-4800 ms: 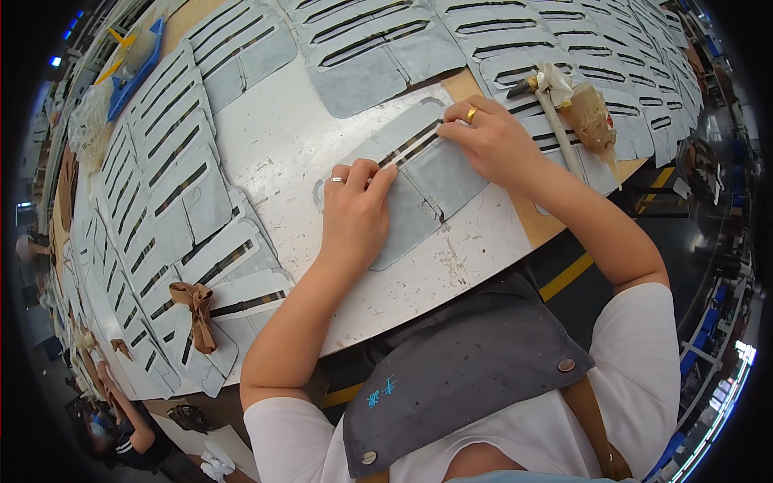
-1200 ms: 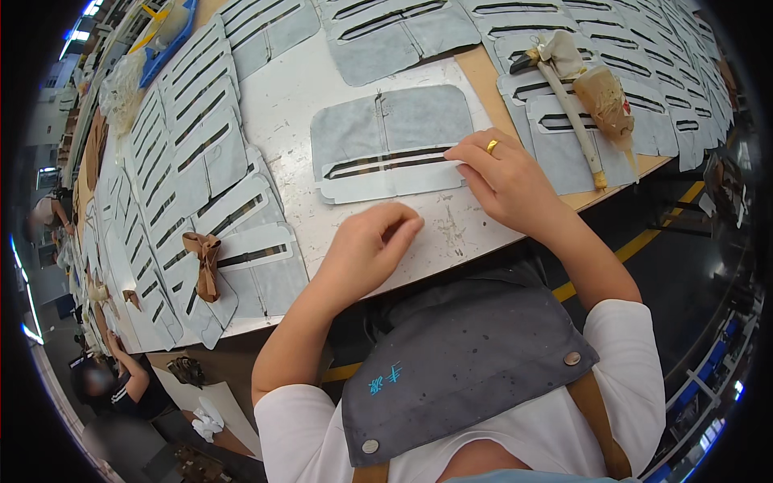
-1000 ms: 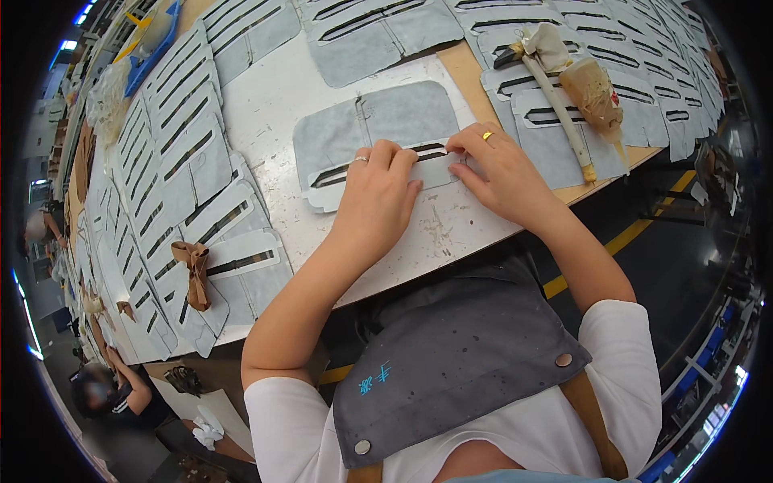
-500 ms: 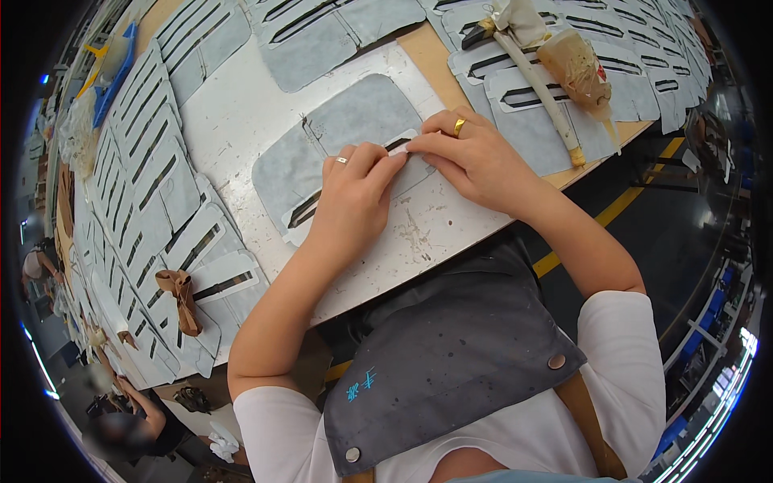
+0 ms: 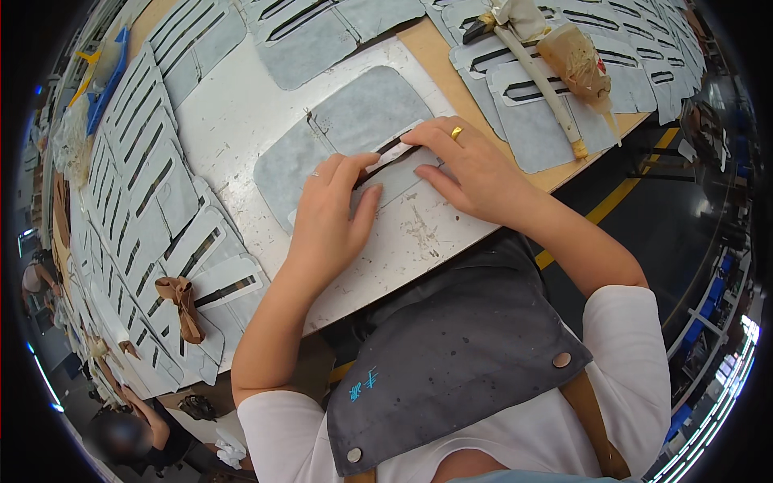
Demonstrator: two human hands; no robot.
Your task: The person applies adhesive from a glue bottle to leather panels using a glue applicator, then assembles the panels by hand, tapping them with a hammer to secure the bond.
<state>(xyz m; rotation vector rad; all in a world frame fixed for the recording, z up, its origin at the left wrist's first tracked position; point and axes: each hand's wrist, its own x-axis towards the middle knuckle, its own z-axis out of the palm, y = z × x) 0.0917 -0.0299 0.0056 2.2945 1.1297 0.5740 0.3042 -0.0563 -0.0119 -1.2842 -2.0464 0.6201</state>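
A grey panel [image 5: 362,101] with rounded corners lies flat on the white board before me. Along its near edge runs a long slot with a dark strip and a pale border [image 5: 390,153]. My left hand [image 5: 334,201] lies over the left part of this slot, fingertips on it and thumb spread away. At the slot's right end, the fingertips of my right hand [image 5: 475,165] press down, with the thumb apart below. Both hands are open, and neither grips anything. My fingers hide parts of the slot.
Similar slotted panels [image 5: 149,177] overlap in rows at left, with more at the back and right. On the right ones rest a pale-handled tool [image 5: 543,88] and a glue-stained plastic bag [image 5: 576,64]. Crumpled brown paper [image 5: 183,310] sits at left. A co-worker [image 5: 133,435] is at lower left.
Both hands were pinching close together at the slot. Now my left hand has drawn back to the left and both thumbs have come away, showing more of the strip.
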